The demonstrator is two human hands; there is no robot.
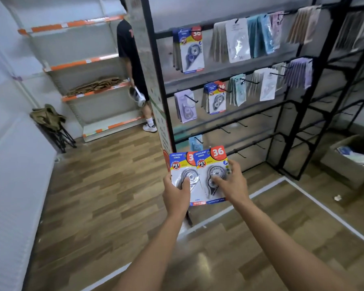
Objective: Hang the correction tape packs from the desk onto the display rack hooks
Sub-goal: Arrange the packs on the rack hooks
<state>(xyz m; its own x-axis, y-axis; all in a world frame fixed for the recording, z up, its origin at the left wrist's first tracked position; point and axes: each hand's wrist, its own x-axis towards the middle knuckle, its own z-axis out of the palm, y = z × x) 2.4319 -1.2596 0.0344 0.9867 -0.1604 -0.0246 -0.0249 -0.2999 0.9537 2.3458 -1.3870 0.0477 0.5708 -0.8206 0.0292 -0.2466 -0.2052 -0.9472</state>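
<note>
- Both bare forearms reach forward over the wood-pattern floor; the left hand grips the left correction tape pack, thumb curled onto its blister front.
- The right hand holds the right correction tape pack, thumb pressed on the plastic bubble and fingers wrapped round the right edge; this pack overlaps the left one's right side.
- Both packs are held upright in the air, low in front of the black display rack, below its lowest hung items.
- The rack's lower rails carry bare hooks; a small blue pack hangs just above the held packs.
- Higher rails hold matching blue-and-yellow packs, a second bunch, a lilac pack and pale packs to the right.
- White floor tape marks a line by the rack's foot.
- Another person stands left of the rack beside orange-edged shelving, with open floor between.
- A folded camp chair leans at the left wall.
- A cardboard box at right holds white and blue packaging, too blurred to name.
</note>
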